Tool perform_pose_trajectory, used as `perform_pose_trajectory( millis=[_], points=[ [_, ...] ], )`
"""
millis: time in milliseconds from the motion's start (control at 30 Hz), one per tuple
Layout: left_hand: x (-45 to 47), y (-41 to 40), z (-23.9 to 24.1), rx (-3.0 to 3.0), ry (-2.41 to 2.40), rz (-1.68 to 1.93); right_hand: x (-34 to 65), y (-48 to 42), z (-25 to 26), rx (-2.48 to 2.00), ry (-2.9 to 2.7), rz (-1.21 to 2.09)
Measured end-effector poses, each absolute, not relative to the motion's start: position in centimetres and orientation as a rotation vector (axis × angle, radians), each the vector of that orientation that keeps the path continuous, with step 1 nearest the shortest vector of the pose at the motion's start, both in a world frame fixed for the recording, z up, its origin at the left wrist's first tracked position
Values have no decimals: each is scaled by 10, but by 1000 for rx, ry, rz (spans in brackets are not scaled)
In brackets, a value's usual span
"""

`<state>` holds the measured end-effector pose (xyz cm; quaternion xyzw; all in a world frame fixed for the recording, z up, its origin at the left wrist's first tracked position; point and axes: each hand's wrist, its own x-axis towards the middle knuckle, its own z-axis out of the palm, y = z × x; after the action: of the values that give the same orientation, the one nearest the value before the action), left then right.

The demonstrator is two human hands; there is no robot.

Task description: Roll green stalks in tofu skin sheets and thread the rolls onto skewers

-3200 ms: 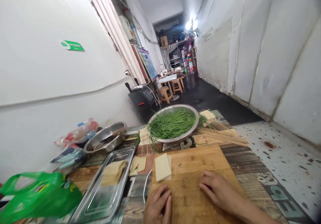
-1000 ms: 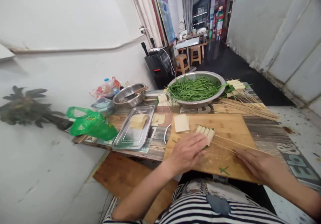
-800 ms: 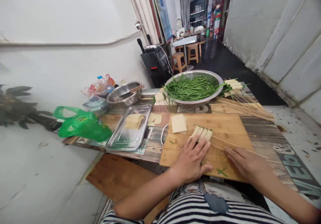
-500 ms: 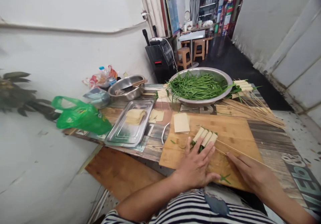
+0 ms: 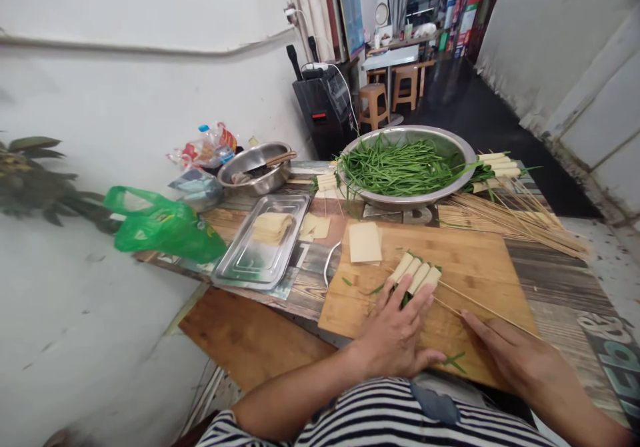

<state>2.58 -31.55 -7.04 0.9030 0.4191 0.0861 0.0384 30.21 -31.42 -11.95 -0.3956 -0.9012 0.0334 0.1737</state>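
Observation:
Several pale tofu-skin rolls with green chives at their ends lie side by side on the wooden cutting board. My left hand rests flat across their near ends, fingers spread. On the right, my right hand has its fingers closed on a thin bamboo skewer whose far end meets the rolls. Another bamboo skewer runs from the rolls over the right hand. Square tofu-skin sheets lie at the board's far left, and chive scraps near its front edge.
Behind the board stands a big metal basin of chives. Loose skewers and finished rolls lie at the right. Leftward are a metal tray with folded sheets, a bowl and a green bag.
The view has shifted slightly, so the scene sits a little differently in the picture. Both hands keep nearly the same places by the rolls and skewers.

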Motion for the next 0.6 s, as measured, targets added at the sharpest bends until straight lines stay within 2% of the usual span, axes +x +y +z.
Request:
perform_pose_trajectory(
  millis=[600],
  points=[
    [26, -315, -69, 2707, 1271, 264, 314, -317, -129, -1159, -2565, 226]
  ],
)
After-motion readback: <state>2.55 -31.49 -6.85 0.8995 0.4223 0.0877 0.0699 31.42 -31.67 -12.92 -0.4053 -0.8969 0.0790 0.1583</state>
